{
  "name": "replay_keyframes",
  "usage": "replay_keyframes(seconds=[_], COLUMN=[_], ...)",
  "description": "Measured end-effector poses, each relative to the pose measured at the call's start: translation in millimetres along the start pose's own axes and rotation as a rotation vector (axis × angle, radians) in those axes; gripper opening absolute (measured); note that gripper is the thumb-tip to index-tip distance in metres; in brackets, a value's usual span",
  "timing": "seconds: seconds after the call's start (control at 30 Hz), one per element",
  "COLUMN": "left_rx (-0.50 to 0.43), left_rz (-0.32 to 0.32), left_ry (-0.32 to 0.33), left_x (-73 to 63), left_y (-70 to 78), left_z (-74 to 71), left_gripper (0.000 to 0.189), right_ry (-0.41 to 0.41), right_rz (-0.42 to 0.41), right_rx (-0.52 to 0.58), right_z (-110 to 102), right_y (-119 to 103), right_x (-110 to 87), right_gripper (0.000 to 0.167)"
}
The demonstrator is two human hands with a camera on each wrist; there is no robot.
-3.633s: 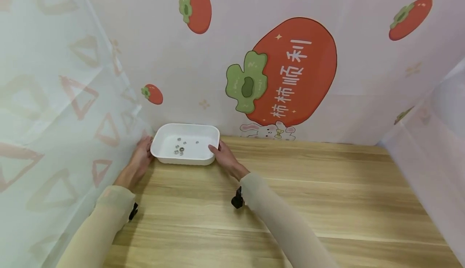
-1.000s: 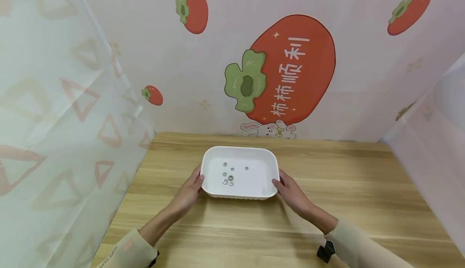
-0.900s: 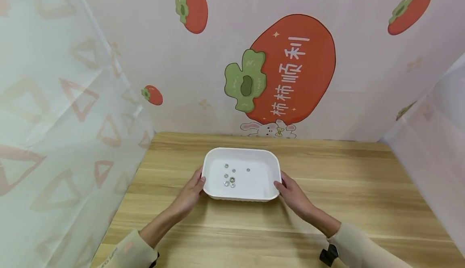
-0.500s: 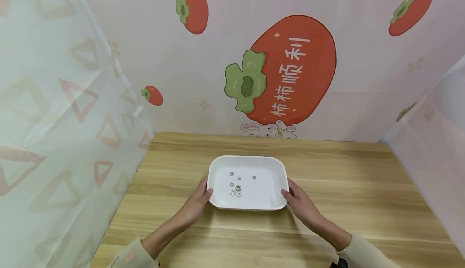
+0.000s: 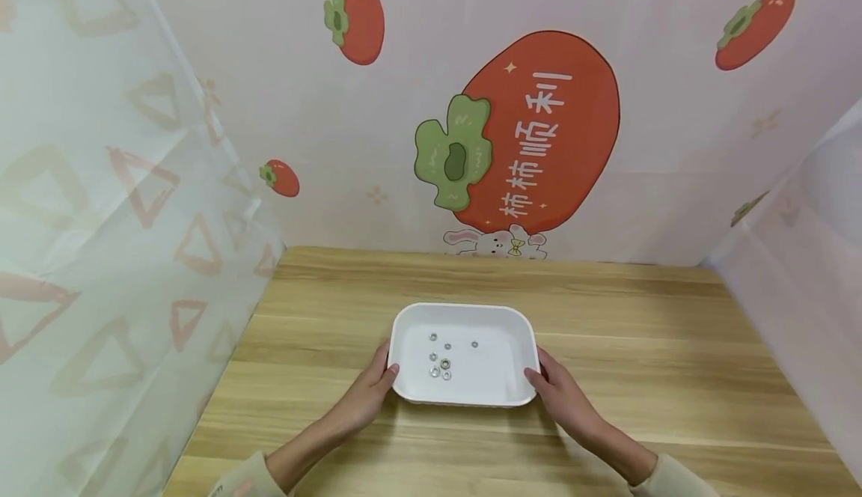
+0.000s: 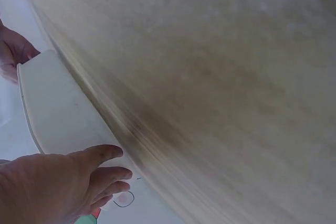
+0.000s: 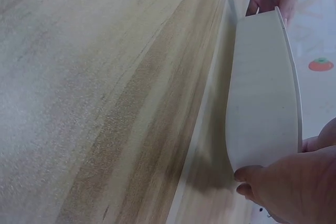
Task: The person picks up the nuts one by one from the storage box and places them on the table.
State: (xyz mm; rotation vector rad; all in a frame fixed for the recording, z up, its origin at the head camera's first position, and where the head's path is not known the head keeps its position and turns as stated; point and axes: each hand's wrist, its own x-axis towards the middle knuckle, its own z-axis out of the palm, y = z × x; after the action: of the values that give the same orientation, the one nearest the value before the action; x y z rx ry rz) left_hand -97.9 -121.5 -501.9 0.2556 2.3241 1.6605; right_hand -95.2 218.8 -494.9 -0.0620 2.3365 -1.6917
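Note:
A white rectangular plastic tray with rounded corners is held between my two hands, in the middle of the head view. My left hand grips its left end, thumb at the rim and the other fingers mostly hidden behind the wall. At the right end my right hand grips in the same way, its thumb over the rim. Several small ring-shaped metal pieces, like nuts or washers, lie loose in the tray's left half, one nearer the middle. The right wrist view shows the tray's long outer wall close over the tabletop.
The wood-grain table spreads around the tray. A pale wall covering printed with persimmons rises at the table's back edge. A side sheet with triangles borders the left, and another pale sheet the right.
From the far left corner by the wall, both hands have brought the tray rightward and toward me. Over the last second it came slightly nearer and further right, the metal pieces still inside.

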Motion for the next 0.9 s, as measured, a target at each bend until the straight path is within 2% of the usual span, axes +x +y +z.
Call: replay_keyframes(seconds=[0.27,0.53,0.73,0.9], left_rx=[0.030,0.052,0.110,0.185], left_rz=[-0.019,-0.008,-0.004,0.017], left_ry=[0.002,0.006,-0.001,-0.018], left_x=[-1.6,-1.2,0.5,3.5], left_y=[-1.1,-1.8,-2.9,-0.6], left_z=[3.0,1.3,-2.6,-6.4], left_gripper=[0.060,0.060,0.062,0.071], right_ry=[0.013,0.031,0.029,0.031], right_rz=[0.013,0.003,0.013,0.019], right_rx=[-0.007,-0.049,-0.050,-0.050], right_z=[1.7,3.1,2.4,0.6], right_y=[5.0,5.3,4.7,5.3], right_x=[-2.6,-1.0,-0.8,-0.6], right_gripper=[0.059,0.058,0.058,0.058])
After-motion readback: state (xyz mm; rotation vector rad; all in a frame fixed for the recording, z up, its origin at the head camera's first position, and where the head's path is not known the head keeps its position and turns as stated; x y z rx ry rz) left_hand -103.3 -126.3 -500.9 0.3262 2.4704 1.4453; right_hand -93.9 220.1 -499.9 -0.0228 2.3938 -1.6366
